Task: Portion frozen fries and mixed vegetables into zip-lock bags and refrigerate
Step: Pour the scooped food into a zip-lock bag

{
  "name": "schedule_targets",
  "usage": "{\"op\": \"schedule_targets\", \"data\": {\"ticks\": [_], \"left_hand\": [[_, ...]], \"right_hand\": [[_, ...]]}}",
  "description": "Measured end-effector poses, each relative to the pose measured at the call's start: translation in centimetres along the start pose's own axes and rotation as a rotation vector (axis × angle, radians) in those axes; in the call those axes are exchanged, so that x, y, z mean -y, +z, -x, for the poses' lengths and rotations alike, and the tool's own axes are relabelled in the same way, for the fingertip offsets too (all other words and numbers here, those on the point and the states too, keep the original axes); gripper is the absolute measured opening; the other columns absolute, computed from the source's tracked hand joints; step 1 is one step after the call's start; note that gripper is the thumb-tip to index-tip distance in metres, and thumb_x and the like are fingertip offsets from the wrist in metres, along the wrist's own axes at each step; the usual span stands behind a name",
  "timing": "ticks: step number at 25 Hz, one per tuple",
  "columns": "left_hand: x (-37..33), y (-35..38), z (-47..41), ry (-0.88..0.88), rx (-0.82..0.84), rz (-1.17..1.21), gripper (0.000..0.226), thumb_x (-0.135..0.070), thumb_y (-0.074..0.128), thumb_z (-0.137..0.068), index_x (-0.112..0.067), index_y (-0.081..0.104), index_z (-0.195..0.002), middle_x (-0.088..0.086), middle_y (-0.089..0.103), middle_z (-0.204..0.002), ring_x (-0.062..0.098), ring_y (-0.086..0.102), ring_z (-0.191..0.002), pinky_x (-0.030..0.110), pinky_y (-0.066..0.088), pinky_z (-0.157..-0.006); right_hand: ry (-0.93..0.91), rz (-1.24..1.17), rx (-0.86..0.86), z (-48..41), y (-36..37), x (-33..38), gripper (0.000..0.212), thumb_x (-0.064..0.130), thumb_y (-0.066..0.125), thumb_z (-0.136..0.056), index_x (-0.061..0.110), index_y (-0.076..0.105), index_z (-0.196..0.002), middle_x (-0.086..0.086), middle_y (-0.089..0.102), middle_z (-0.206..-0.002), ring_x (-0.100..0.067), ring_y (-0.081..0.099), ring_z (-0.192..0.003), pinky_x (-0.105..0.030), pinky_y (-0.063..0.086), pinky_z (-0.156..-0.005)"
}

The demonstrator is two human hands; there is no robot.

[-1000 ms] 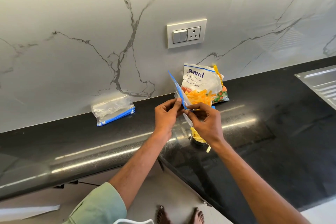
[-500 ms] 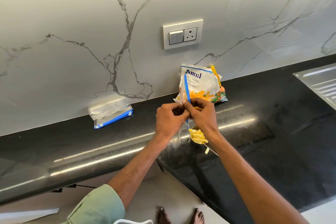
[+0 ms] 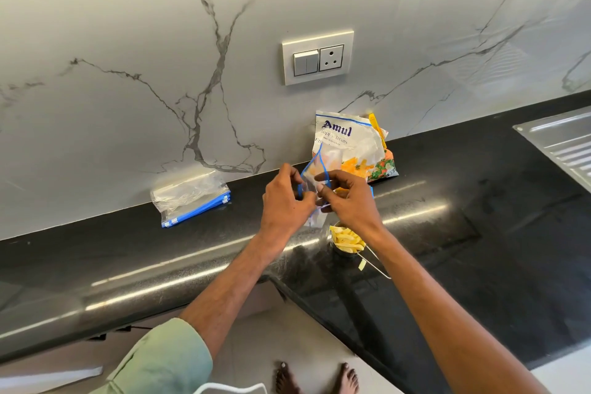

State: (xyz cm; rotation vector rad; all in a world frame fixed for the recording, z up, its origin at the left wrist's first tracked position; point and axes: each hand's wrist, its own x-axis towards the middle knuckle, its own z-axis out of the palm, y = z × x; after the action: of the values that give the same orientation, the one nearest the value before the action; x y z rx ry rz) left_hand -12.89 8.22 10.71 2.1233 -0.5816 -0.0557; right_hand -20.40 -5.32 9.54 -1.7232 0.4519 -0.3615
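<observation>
Head view. Pinching a clear zip-lock bag [image 3: 315,169] at its blue zip rim, with left grip [image 3: 286,198] curling thumb and fingers on the left edge and right grip [image 3: 348,201] curling on the right edge. Both grips narrow, each holding the bag. Holding the mouth spread into an open blue loop, with the body of the bag hanging down between the two grips above the black desk [image 3: 479,233].

Standing on the desk just below the right wrist: a small metal measuring cup [image 3: 347,238] filled with pale fries, wire handle pointing to the near right. Lying beside that handle: one loose fry [image 3: 361,264].

Leaning against the marble wall [image 3: 128,41] just behind the held bag: the fries packet [image 3: 345,144] marked Amul, with the mixed vegetables packet [image 3: 382,168] tucked behind its right side.

Lying on the desk well to the left, against the wall: a stack of spare bags [image 3: 192,198] with blue zips.

Showing on the wall above the packets: a switch plate [image 3: 318,57]. Showing at the far right: a ribbed steel drainboard [image 3: 563,144].
</observation>
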Motion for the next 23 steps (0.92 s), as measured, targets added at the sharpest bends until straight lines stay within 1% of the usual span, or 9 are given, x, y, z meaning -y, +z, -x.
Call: {"op": "schedule_targets", "data": {"ticks": [2, 4, 7, 9, 11, 15, 17, 19, 23], "left_hand": [[-0.1, 0.3, -0.1, 0.097, -0.015, -0.022, 0.025, -0.015, 0.077, -0.085, -0.017, 0.053, -0.092, -0.006, 0.060, -0.085, 0.010, 0.062, -0.066, 0.020, 0.054, -0.060], [0.2, -0.1, -0.6, 0.173, -0.068, -0.138, 0.020, -0.007, 0.073, -0.083, -0.016, 0.059, -0.093, -0.006, 0.057, -0.093, 0.010, 0.056, -0.068, 0.024, 0.051, -0.061], [0.6, -1.5, -1.4, 0.208, -0.095, -0.341, 0.027, 0.002, 0.060, -0.082, -0.015, 0.075, -0.097, 0.000, 0.060, -0.113, 0.019, 0.064, -0.074, 0.033, 0.057, -0.066], [0.3, -2.2, -1.6, 0.155, -0.018, -0.479, 0.037, -0.007, 0.054, -0.088, -0.020, 0.077, -0.114, 0.001, 0.060, -0.123, 0.027, 0.069, -0.081, 0.040, 0.058, -0.071], [-0.3, -2.5, -1.5, 0.062, 0.103, -0.585, 0.045, -0.015, 0.053, -0.090, -0.027, 0.068, -0.131, 0.000, 0.057, -0.130, 0.033, 0.069, -0.092, 0.044, 0.054, -0.079], [-1.3, -2.1, -0.9, -0.109, 0.326, -0.656, 0.071, -0.025, 0.080, -0.079, -0.027, 0.050, -0.144, 0.006, 0.035, -0.150, 0.036, 0.062, -0.114, 0.050, 0.049, -0.095], [-1.7, -1.6, -0.7, -0.122, 0.420, -0.685, 0.090, -0.028, 0.088, -0.073, -0.020, 0.039, -0.148, 0.009, 0.031, -0.150, 0.034, 0.061, -0.117, 0.048, 0.050, -0.096], [-1.7, -1.0, -0.7, -0.117, 0.442, -0.665, 0.096, -0.029, 0.089, -0.073, -0.017, 0.033, -0.151, 0.010, 0.037, -0.145, 0.034, 0.059, -0.119, 0.045, 0.051, -0.097], [-1.5, -0.7, -0.9, -0.013, 0.339, -0.559, 0.069, -0.025, 0.086, -0.077, -0.021, 0.056, -0.139, 0.005, 0.048, -0.131, 0.031, 0.064, -0.108, 0.039, 0.054, -0.090]], "right_hand": [[-0.001, 0.053, 0.021, -0.2, 0.5, 0.0, 0.016, 0.015, 0.068, -0.101, 0.019, 0.074, -0.116, -0.005, 0.075, -0.091, -0.019, 0.078, -0.072, -0.044, 0.066, -0.075], [0.016, 0.092, -0.009, -0.4, 0.4, -0.3, 0.019, 0.014, 0.066, -0.100, 0.022, 0.073, -0.116, 0.000, 0.073, -0.087, -0.019, 0.078, -0.070, -0.048, 0.065, -0.076], [-0.016, 0.279, -0.169, -0.6, -0.5, -0.8, 0.021, 0.017, 0.068, -0.093, 0.029, 0.074, -0.109, 0.006, 0.069, -0.077, -0.018, 0.073, -0.066, -0.047, 0.063, -0.071], [-0.088, 0.409, -0.244, -0.5, -0.8, -0.6, 0.020, 0.019, 0.070, -0.090, 0.029, 0.074, -0.107, 0.009, 0.065, -0.070, -0.014, 0.068, -0.062, -0.041, 0.060, -0.068], [-0.163, 0.525, -0.291, -0.2, -0.6, -0.3, 0.019, 0.022, 0.071, -0.088, 0.027, 0.073, -0.107, 0.010, 0.064, -0.068, -0.012, 0.063, -0.062, -0.035, 0.055, -0.066], [-0.253, 0.676, -0.303, 0.3, -0.1, -0.4, 0.021, 0.026, 0.074, -0.087, 0.024, 0.072, -0.108, 0.014, 0.060, -0.073, -0.009, 0.058, -0.063, -0.028, 0.046, -0.058], [-0.278, 0.615, -0.219, 0.4, 0.0, -0.4, 0.022, 0.029, 0.076, -0.086, 0.024, 0.071, -0.106, 0.012, 0.063, -0.077, -0.007, 0.059, -0.063, -0.019, 0.045, -0.058], [-0.284, 0.544, -0.126, 0.6, 0.1, -0.5, 0.025, 0.029, 0.077, -0.086, 0.022, 0.070, -0.109, 0.011, 0.067, -0.087, -0.002, 0.062, -0.066, -0.008, 0.042, -0.059], [-0.221, 0.434, -0.094, 1.2, -0.4, -1.1, 0.038, 0.020, 0.078, -0.085, 0.022, 0.067, -0.122, 0.011, 0.069, -0.110, 0.003, 0.066, -0.078, -0.006, 0.047, -0.067]]}}
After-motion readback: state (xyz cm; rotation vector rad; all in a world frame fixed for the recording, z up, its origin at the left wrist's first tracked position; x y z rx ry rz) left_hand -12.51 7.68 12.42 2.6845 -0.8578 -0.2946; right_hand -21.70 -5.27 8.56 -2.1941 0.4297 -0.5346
